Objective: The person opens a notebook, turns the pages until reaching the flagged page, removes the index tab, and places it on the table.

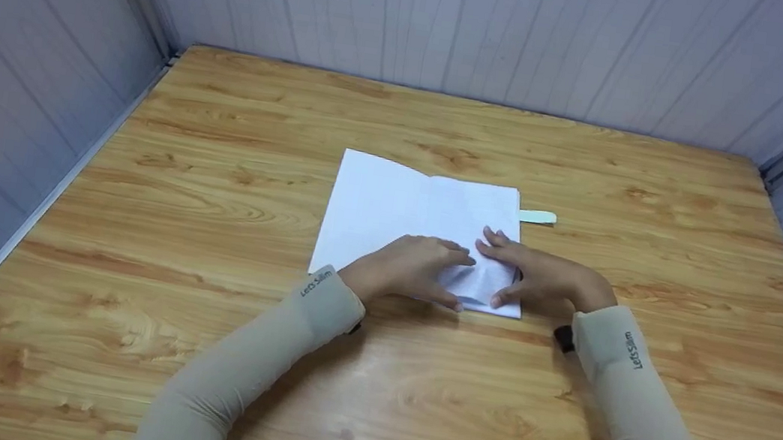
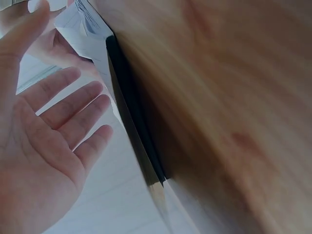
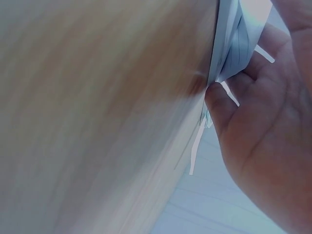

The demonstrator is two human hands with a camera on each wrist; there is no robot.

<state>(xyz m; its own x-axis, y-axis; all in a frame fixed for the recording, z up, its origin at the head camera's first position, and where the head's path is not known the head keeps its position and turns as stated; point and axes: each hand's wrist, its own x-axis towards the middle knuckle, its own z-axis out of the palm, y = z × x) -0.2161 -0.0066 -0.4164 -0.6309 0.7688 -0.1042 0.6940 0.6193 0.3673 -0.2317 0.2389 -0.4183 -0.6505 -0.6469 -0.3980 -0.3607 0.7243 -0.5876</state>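
Note:
A notebook [image 1: 379,207] with blank white pages lies open on the wooden table. My right hand [image 1: 543,274] is at the lower right of its right-hand page [image 1: 473,204], fingers bent, holding a raised, bent part of the paper. In the right wrist view, some fingers of the right hand [image 3: 273,112] pass behind the raised paper [image 3: 251,34]. Just left of it, my left hand [image 1: 416,265] hovers over the page with fingers extended and thumb apart. The left wrist view shows the left hand [image 2: 48,131] with its palm bare.
A pale green strip [image 1: 538,217] sticks out from the notebook's right edge. The wooden table [image 1: 231,176] extends around the notebook. Panelled walls [image 1: 418,19] stand behind it and at both sides. Sleeves [image 1: 286,327] cover both forearms.

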